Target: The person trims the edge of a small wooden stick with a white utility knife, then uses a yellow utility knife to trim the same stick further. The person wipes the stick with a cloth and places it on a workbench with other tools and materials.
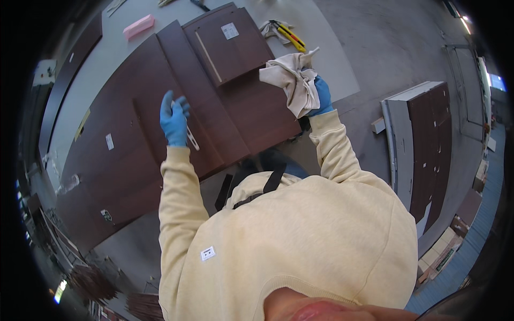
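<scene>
My left hand (174, 122), in a blue glove, is over a dark brown panel (128, 144) with its fingers curled. A slim white handle (193, 139) sticks out below that hand; the other end of this tool is hidden by the glove. My right hand (322, 97), also gloved in blue, grips a crumpled beige cloth (292, 80) beside the right edge of the brown panels. A smaller brown panel (230, 45) with a white label lies on top of the large one, just left of the cloth.
A yellow and black utility knife (290, 36) lies by another rag (270, 31) on the pale tabletop (326, 48). Further left sits a pink block (138, 27). On the floor at right stands a stack of brown panels (428, 144). A long dark board (67, 80) is at far left.
</scene>
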Demonstrator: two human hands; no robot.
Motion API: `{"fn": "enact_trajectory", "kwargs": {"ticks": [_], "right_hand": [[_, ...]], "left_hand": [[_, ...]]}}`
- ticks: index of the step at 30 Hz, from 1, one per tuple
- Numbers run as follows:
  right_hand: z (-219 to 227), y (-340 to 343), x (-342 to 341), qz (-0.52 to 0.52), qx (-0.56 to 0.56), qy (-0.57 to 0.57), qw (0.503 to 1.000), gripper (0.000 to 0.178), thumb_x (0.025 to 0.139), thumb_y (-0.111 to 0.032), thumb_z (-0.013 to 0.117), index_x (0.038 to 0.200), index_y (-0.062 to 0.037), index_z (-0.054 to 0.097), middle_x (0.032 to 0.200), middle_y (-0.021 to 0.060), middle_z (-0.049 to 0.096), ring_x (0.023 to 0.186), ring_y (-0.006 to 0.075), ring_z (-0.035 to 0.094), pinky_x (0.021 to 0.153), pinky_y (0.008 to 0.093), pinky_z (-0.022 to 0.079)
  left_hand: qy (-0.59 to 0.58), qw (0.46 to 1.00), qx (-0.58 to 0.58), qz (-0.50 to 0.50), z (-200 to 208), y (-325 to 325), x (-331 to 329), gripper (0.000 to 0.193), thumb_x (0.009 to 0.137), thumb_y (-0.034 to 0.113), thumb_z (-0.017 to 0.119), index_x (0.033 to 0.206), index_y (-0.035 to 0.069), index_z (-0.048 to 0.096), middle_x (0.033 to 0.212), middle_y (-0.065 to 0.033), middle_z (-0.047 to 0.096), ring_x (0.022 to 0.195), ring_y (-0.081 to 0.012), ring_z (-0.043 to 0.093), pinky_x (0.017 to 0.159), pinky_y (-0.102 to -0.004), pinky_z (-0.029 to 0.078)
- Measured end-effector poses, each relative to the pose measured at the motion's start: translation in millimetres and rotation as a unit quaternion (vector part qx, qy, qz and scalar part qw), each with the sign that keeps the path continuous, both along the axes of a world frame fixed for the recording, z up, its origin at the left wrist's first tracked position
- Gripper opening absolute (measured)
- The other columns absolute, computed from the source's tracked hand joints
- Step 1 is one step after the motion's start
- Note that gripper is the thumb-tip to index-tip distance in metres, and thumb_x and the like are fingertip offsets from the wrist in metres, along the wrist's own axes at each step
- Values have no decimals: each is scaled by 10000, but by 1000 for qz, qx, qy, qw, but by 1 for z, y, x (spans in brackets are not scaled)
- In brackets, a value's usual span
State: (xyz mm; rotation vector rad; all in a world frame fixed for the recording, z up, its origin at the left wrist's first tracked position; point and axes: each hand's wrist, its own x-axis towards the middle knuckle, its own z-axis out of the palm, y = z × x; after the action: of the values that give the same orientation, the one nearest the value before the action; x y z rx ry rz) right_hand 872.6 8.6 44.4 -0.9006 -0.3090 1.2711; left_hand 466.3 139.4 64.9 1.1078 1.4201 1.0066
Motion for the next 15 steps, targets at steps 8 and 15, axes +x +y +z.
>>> {"fn": "enact_trajectory", "kwargs": {"ticks": [8,15], "right_hand": [[53,31,-42,141,61,247,957,287,1114,-192,546,1317,-2,618,1176,97,708,1010,200,723,891,320,626],[53,25,-118,301,-52,310,900,296,1058,-207,613,1265,4,609,1148,150,700,947,234,731,869,343,652]], "left_hand": [[607,778,161,17,33,12,31,652,913,418,743,1479,132,595,1584,-282,454,1448,-490,432,1162,-564,388],[363,816,446,-56,156,-115,103,645,995,402,686,1548,102,542,1612,-261,447,1490,-480,409,1202,-576,350]]}}
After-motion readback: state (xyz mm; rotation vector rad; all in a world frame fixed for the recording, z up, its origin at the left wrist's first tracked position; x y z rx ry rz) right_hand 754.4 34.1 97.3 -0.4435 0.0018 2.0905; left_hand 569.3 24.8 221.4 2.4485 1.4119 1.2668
